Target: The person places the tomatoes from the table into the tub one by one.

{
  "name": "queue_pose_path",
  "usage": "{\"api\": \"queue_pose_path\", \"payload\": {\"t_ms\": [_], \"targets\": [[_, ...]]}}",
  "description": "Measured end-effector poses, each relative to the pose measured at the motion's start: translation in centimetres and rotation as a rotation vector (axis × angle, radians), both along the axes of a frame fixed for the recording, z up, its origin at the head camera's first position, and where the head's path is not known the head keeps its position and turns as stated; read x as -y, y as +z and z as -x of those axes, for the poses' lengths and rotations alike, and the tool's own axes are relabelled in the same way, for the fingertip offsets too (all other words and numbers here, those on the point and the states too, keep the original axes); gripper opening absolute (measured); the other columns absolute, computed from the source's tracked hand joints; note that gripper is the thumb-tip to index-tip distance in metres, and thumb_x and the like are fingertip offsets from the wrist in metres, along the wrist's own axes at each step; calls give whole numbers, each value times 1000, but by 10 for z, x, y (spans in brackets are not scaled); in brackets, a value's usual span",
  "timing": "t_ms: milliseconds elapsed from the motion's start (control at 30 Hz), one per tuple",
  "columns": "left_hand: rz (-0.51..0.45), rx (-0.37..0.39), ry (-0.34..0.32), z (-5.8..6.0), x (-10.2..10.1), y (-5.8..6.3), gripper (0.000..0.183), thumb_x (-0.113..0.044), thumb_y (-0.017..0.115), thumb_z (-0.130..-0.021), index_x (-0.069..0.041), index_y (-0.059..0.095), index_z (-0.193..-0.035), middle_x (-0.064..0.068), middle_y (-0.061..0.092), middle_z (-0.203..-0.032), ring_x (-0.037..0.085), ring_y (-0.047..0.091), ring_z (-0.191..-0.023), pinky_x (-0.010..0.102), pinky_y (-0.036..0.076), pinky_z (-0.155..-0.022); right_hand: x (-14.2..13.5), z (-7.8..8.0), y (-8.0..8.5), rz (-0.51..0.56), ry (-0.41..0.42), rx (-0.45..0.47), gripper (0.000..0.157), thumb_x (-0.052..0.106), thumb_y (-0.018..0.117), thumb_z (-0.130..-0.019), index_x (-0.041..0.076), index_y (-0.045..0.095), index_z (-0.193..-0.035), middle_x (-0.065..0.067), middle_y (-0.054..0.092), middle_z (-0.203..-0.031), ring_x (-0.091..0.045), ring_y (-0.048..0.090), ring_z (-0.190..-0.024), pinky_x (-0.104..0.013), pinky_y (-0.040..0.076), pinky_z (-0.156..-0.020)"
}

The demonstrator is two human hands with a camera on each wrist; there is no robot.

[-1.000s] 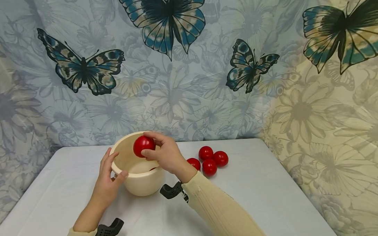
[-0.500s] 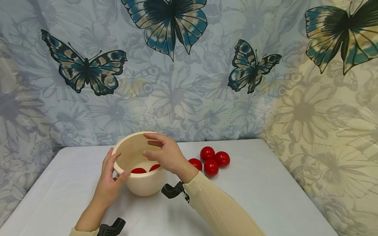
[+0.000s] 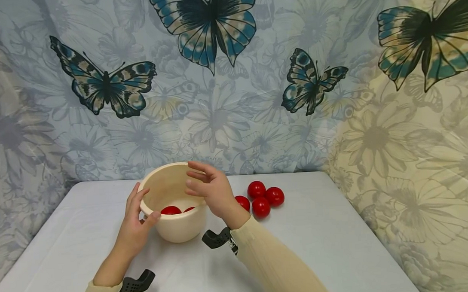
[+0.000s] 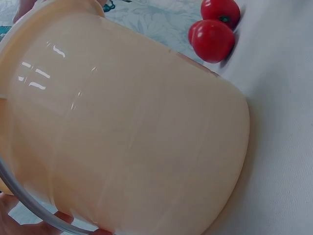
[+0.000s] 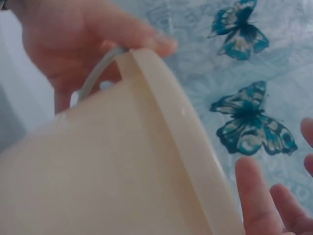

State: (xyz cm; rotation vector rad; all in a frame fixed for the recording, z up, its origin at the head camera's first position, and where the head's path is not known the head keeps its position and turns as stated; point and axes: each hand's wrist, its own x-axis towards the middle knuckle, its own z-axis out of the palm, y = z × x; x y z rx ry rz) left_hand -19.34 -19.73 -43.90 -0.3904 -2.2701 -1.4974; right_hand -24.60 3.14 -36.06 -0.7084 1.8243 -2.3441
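Butterfly-print cloth (image 3: pixel 225 107) backs a white table (image 3: pixel 315 246) where the left hand (image 3: pixel 135 224) grips a bucket (image 3: pixel 180 227), the right hand (image 3: pixel 216 191) loosely spread.

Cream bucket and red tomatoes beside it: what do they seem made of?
Bucket: probably smooth plastic with a soft gloss, given its small white highlights and even colour. Tomatoes: glossy, with bright glints, one showing a green stem spot; real or imitation, I can't tell.

White table (image 3: pixel 346 245) with a cream bucket (image 3: pixel 180 228) and, nearby, four red tomatoes (image 3: pixel 261 205).
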Motion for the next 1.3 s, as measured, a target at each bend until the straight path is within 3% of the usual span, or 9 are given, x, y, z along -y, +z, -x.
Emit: {"api": "queue_pose_path", "payload": {"t_ms": [167,467,633,900,1100,1300], "targets": [[6,-7,1,0,1,-1,65,-11,63,-94,-5,34,-151,14,5,-164,50,28,-138,44,51,-84,-11,-12,-9,146,7,19,49,-1,62,-93,-1,52,-141,-11,51,-143,-33,50,-130,-49,53,-84],[7,-7,-1,-1,2,0,65,-11,63,-94,-6,33,-152,10,4,-164,51,27,-138,33,50,-83,-35,-37,-27,186,18,56,46,-2,57,-95,-2,51,-141,-15,51,-143,-35,49,-130,-49,52,-85],[-4,-10,-10,-1,1,0,65,-10,63,-94,-5,33,-152,10,4,-164,51,27,-138,23,47,-82,-57,-50,-38,158,11,63,48,0,59,-95,-4,49,-142,-21,45,-147,-37,47,-131,-50,51,-86],[-5,-10,-10,0,0,0,65,-9,62,-93,-5,33,-151,13,4,-164,52,27,-138,22,46,-82,-103,-63,-67,44,-16,99,48,1,60,-96,-4,49,-142,-20,49,-143,-42,44,-132,-51,51,-87],[-6,-12,-5,1,0,0,65,-11,62,-94,-5,33,-151,13,3,-164,51,27,-138,18,45,-81,-138,-69,-85,-11,-84,112,46,0,59,-97,-4,49,-141,-17,49,-143,-42,43,-132,-51,51,-86],[-13,-8,-9,1,0,0,65,-11,62,-94,-4,32,-151,13,3,-164,52,27,-138,17,45,-81,-175,-76,-102,-14,-178,177,45,-4,55,-97,-8,46,-141,-25,43,-146,-43,43,-132,-50,51,-86]]}}
